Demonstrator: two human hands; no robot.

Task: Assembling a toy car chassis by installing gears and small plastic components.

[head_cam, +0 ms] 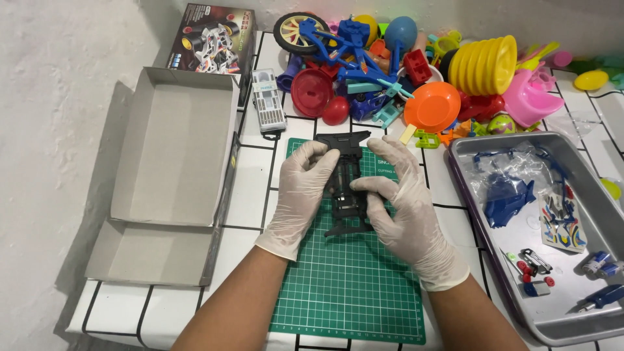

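black plastic toy car chassis (pixel 345 188), long, flat, ribbed.

Illumination bright, even, diffuse, apparently from overhead. Soft shadow falls left of the open cardboard box (pixel 172 149). Mild glare on the metal tray (pixel 572 322). Focus sharp centrally; slight wide-angle bending at edges.

The black plastic toy car frame (pixel 346 188) lies lengthwise on the green mat, its flat front end pointing far.
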